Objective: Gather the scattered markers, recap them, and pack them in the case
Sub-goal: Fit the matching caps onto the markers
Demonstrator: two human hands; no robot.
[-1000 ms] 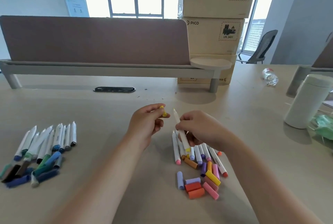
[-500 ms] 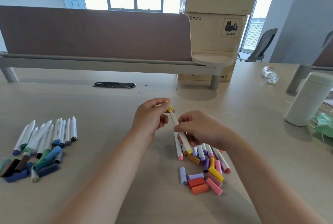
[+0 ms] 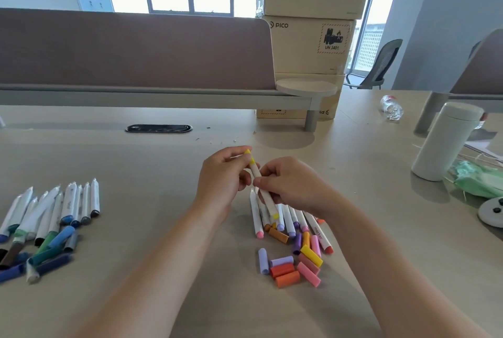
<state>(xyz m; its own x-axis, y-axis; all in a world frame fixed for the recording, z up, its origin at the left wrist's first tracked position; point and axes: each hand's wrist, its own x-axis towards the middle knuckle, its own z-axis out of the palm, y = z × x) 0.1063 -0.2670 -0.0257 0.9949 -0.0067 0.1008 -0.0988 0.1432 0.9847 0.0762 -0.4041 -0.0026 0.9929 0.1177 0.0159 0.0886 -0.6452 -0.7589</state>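
Pinching a yellow cap (image 3: 250, 157) in the left hand (image 3: 220, 182), set on the upper tip of a white marker (image 3: 265, 196) gripped in the right hand (image 3: 288, 188), above the tabletop's (image 3: 136, 160) middle. Just below: uncapped markers (image 3: 288, 220), one reading "marker", beside loose caps (image 3: 294, 269). Toward the far edge: cardboard boxes (image 3: 307, 46) printed "PICO" and "UN 3481".
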